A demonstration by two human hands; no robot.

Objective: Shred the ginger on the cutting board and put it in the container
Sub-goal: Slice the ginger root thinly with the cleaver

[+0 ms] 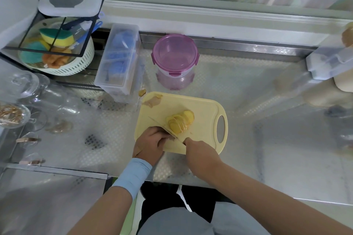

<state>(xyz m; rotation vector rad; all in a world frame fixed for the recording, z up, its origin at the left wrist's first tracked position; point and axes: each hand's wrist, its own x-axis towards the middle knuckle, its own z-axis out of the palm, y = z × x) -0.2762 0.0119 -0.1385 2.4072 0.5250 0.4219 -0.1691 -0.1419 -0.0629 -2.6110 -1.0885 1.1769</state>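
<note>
A yellow cutting board [202, 107] lies on the steel counter with its handle hole to the right. On it rests a row of overlapping yellow ginger slices [180, 122]. My right hand [198, 150] grips a knife handle, and the knife blade [164, 127] runs up-left along the near side of the slices. My left hand [150, 143], fingers curled, presses a small ginger piece against the blade at the board's near-left edge. Ginger peel scraps [151, 101] sit at the board's far-left corner. A round container with a purple lid [174, 53] stands behind the board.
A clear plastic box [120, 59] with blue items stands left of the purple container. A white basket of sponges [55, 53] sits under a rack at far left. Glass jars [28, 89] crowd the left edge. A ginger bit [142, 92] lies off the board.
</note>
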